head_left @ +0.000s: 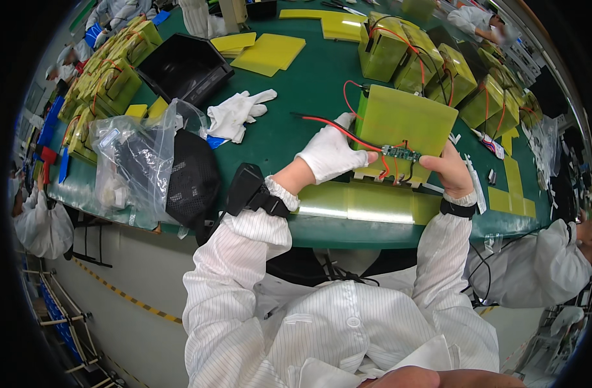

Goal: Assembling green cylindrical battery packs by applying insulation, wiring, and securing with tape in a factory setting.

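Observation:
A battery pack (406, 116) wrapped in yellow-green sheet is held tilted between my two hands above the green table. Along its near edge runs a small green circuit board (399, 152) with red and black wires. My left hand (335, 150), in a white glove with a bare thumb tip, grips the pack's left side, the thumb near the board's left end. Bare, my right hand (450, 169) closes on the right side, its thumb at the board's right end. Thick red and black leads (338, 126) stretch left over my gloved hand. Below lies a shiny yellow sheet (367, 202).
More wired battery packs (441, 71) stand at the back right, others (105, 87) at the far left. A black bin (183, 70), yellow sheets (270, 53), a white glove (238, 113), a plastic bag (134, 165) and a black mesh cap (191, 171) lie leftward. Co-workers sit around the table.

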Demonstrator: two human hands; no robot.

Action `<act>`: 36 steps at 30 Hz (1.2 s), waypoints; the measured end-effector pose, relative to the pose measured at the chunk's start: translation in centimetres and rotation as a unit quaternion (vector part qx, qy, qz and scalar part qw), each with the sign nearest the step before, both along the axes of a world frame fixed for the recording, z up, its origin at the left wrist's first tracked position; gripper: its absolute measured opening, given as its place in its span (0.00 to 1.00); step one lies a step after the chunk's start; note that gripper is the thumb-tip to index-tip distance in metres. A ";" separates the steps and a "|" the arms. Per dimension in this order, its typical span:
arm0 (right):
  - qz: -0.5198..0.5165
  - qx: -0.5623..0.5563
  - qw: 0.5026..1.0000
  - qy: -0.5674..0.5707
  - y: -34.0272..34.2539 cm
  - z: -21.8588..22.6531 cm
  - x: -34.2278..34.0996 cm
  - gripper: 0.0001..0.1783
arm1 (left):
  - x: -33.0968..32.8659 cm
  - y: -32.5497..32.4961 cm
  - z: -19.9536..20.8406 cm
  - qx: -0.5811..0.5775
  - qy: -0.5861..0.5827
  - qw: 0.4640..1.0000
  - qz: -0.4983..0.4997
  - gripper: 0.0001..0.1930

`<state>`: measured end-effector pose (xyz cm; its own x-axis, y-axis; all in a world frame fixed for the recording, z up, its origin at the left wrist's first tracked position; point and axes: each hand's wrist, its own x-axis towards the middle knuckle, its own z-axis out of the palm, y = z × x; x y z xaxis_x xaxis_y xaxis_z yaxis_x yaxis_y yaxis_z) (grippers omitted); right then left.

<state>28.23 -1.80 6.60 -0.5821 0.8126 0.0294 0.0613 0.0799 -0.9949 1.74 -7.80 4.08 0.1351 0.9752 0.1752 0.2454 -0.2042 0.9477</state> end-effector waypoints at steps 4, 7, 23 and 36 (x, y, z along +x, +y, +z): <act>0.026 -0.048 0.998 0.007 0.8 -0.4 0.6 0.39 | 0.1 0.0 -0.1 -0.076 -0.006 0.997 0.006 0.35; 0.021 -0.136 0.990 -0.003 0.9 -0.5 0.5 0.39 | 0.3 -0.5 1.1 -0.105 0.006 0.994 0.015 0.32; 0.029 -0.181 0.983 -0.005 0.7 -0.7 0.5 0.39 | 0.3 -0.1 0.1 -0.106 0.045 0.993 0.023 0.33; -0.031 0.119 0.992 -0.001 -0.9 -0.1 -2.1 0.46 | -2.3 0.7 0.9 -0.107 -0.097 0.987 -0.070 0.34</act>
